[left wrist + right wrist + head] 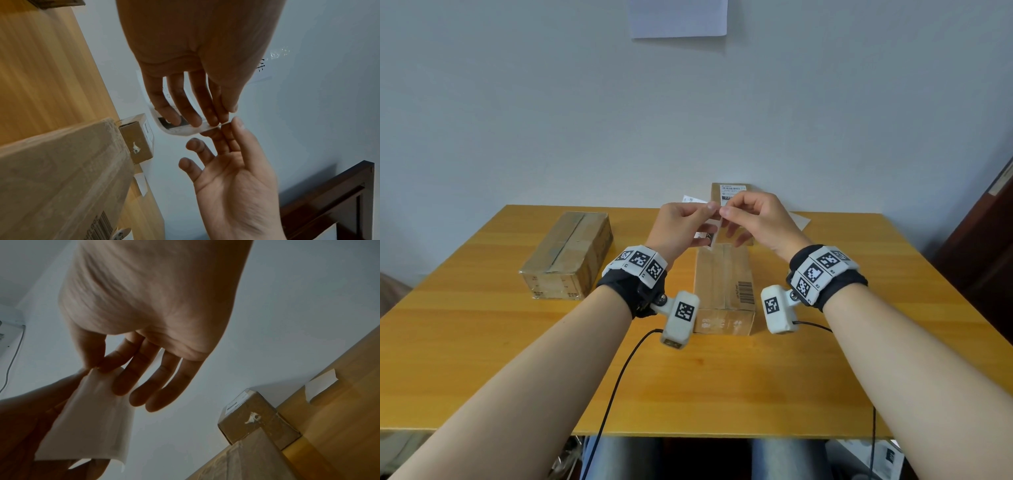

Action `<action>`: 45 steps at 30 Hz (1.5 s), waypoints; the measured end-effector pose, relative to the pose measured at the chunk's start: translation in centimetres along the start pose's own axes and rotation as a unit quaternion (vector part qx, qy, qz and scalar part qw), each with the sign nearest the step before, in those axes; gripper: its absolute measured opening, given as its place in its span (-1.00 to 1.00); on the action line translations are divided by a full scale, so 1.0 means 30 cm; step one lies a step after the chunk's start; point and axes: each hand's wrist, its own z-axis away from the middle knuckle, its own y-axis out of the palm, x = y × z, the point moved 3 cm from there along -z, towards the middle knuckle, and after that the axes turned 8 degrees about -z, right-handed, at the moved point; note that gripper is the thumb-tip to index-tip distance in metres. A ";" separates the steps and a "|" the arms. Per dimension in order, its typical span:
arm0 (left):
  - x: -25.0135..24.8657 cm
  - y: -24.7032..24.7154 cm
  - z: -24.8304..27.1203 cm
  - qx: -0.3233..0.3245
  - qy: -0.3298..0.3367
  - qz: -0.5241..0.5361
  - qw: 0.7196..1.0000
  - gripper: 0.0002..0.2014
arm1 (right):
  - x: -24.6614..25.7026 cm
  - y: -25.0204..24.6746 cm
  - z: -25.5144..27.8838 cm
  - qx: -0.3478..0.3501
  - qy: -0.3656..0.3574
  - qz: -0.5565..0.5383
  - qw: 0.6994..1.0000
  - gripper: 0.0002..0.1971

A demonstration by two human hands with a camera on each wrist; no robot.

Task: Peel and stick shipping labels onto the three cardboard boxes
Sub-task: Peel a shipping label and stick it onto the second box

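Both hands are raised above the middle cardboard box [724, 284]. My left hand [685, 219] pinches a white shipping label sheet [715, 233] between thumb and fingers. My right hand [751, 216] pinches the sheet's top corner with thumb and index finger, its other fingers spread. In the left wrist view the label [176, 129] curls under my left fingers [185, 113]. The right wrist view shows its blank white side [92, 418]. A wider box [568, 255] lies at the left. A small box [729, 192] at the back carries a stuck label.
The boxes lie on a yellow wooden table [688, 377] against a pale wall. Loose white paper pieces [693, 199] [320, 384] lie at the table's far edge. Cables trail from both wrist cameras over the near edge. A dark wooden frame [329, 194] stands at the right.
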 end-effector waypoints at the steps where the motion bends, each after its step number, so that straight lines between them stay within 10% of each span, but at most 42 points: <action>1: 0.000 -0.001 0.001 0.000 0.001 -0.001 1.000 -0.73 | 0.001 0.000 0.000 0.003 0.000 0.000 1.000 -0.89; 45: -0.005 0.004 0.022 -0.044 -0.035 -0.008 0.998 -0.80 | -0.003 0.000 -0.001 -0.031 -0.004 0.028 0.999 -0.90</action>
